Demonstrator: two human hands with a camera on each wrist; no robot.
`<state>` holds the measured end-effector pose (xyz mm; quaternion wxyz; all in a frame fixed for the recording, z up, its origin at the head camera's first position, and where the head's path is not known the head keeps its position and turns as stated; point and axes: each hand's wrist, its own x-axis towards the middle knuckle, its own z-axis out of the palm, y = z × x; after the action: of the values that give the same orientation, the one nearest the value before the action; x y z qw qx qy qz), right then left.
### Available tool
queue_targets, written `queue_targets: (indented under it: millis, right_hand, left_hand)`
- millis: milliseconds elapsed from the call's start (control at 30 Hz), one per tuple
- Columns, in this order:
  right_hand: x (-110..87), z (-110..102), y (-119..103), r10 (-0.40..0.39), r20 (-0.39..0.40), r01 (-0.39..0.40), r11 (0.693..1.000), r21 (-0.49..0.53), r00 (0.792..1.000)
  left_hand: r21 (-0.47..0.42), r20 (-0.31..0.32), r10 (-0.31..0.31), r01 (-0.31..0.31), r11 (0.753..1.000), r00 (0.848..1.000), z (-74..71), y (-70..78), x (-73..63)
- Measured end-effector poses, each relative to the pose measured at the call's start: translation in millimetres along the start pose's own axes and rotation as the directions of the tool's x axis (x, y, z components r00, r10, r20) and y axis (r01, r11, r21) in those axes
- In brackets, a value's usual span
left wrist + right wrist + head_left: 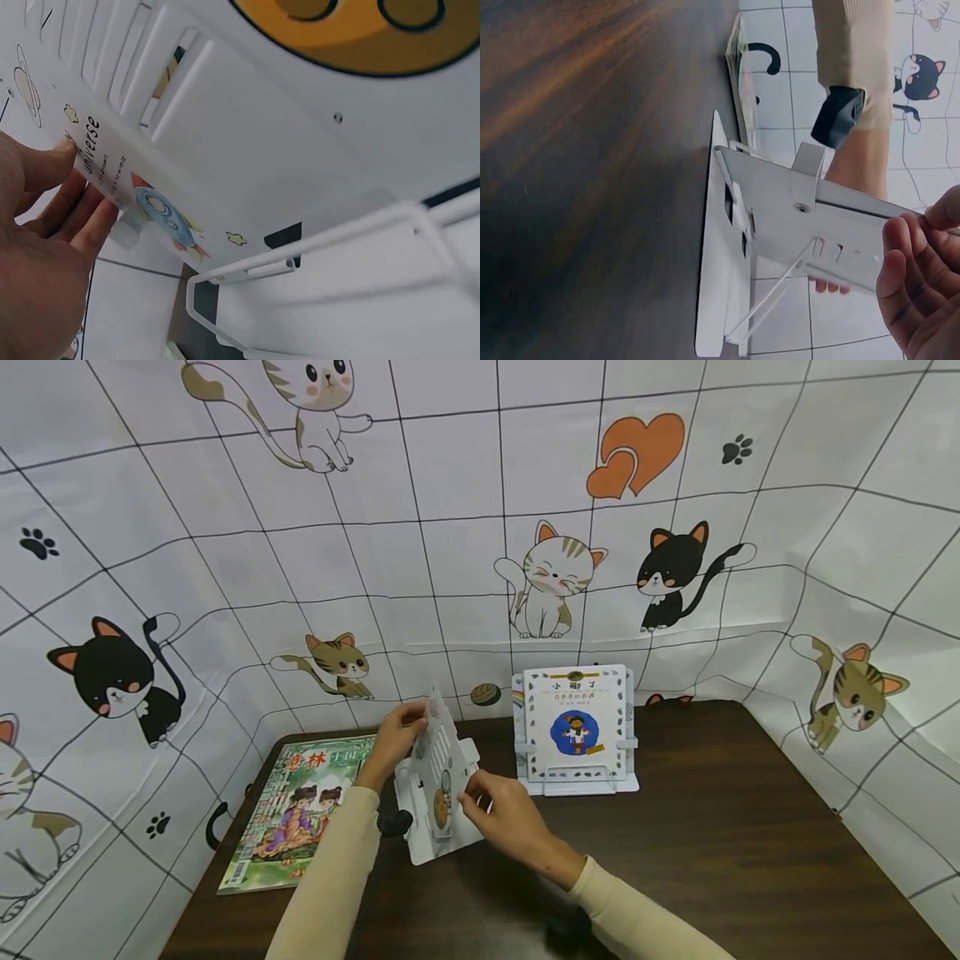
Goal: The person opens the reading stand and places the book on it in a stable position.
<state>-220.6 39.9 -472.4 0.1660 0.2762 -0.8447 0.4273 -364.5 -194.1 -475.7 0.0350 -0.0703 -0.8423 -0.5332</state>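
A white folding book stand [444,768] with printed cartoons stands on the table, its panel raised at a steep angle from its base [423,852]. My left hand [393,743] pinches the panel's edge; in the left wrist view its thumb and fingers lie beside the word "universe" and a rocket picture. At the opposite edge, my right hand [506,814] pinches the panel between thumb and fingers. The right wrist view shows the panel's back, where a wire leg [769,296] runs from base to slots. A wire ledge [315,251] crosses the lower front.
To the left lies a colourful magazine [307,818] flat on the dark wooden table [712,843]. Behind and right, a white-covered book [540,718] leans on another white stand [632,772]. Cat-printed sheeting [450,560] surrounds the table's back and sides.
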Motion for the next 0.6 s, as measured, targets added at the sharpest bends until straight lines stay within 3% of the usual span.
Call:
queue_targets:
  millis: [333, 600]
  right_hand:
    - [12.1, -7.8, 16.6, 0.093, -0.031, -0.092, 0.996, 0.011, 0.995]
    - [37.7, -17.4, 42.5, 0.145, -0.081, -0.151, 0.986, -0.068, 0.986]
  left_hand:
    - [0.003, -0.116, -0.045, 0.045, 0.999, 0.992, -17.7, -7.3, -7.7]
    - [0.034, -0.262, -0.074, 0.086, 0.996, 0.962, -26.1, -16.4, -12.9]
